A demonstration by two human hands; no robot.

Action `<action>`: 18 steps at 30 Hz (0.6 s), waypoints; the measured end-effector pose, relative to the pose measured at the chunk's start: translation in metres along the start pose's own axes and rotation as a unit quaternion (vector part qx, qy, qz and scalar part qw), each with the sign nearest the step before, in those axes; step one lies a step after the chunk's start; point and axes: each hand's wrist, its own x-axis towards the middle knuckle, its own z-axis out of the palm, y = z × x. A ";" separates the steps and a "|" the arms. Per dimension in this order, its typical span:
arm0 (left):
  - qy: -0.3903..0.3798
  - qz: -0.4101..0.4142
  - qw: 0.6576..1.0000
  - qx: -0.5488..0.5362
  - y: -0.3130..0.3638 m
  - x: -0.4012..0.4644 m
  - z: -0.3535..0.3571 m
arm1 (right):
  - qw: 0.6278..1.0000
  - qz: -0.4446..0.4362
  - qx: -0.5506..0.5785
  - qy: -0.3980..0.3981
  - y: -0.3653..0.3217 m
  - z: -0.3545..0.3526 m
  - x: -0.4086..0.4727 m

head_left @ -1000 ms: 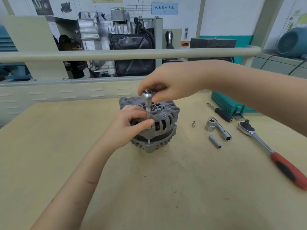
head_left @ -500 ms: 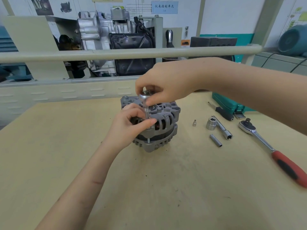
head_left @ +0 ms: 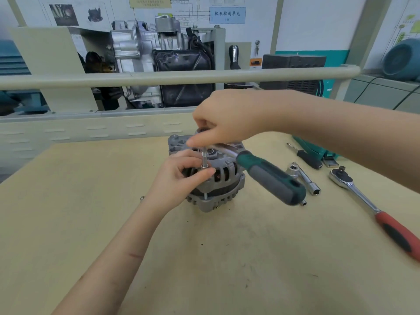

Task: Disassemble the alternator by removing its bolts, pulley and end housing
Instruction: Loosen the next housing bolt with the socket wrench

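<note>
Wooden bench before us, grey alternator at its middle, standing on end. Our right hand closed on green-handled ratchet over housing top. Our left hand pinches thin socket extension upright on through bolt, seemingly part unscrewed. Red-handled ratchet, loose sockets lie right.
</note>
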 end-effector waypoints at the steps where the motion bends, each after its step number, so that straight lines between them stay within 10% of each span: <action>1: 0.004 0.002 1.000 0.004 -0.001 0.000 0.001 | 1.000 -0.004 -0.001 -0.003 -0.001 0.000 0.000; 18: 0.047 -0.034 0.997 -0.046 -0.002 -0.005 0.005 | 0.999 -0.014 -0.040 -0.019 -0.003 -0.007 -0.010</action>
